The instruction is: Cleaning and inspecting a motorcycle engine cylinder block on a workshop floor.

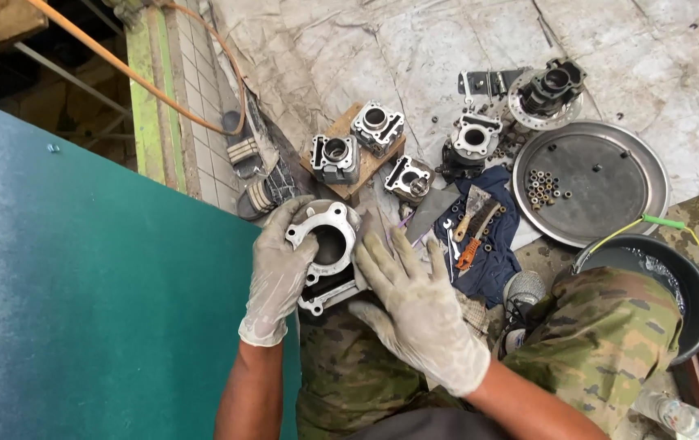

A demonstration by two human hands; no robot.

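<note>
Gripping an engine cylinder (327,244) at centre frame, the gloved left hand (278,273) curled its fingers round the rim, while the right hand (415,305) lay flat and open against its side. Steady support from both hands would likely keep the bore level. Beyond, three more cylinders (370,147) sat on a wooden block; a metal tray (602,179) lay at right.

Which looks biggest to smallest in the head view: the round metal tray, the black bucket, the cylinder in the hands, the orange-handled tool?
1. Metal tray
2. Black bucket, partly hidden by the knee, so it might rival the tray
3. Cylinder in the hands, nearer the camera
4. Orange-handled tool
</note>
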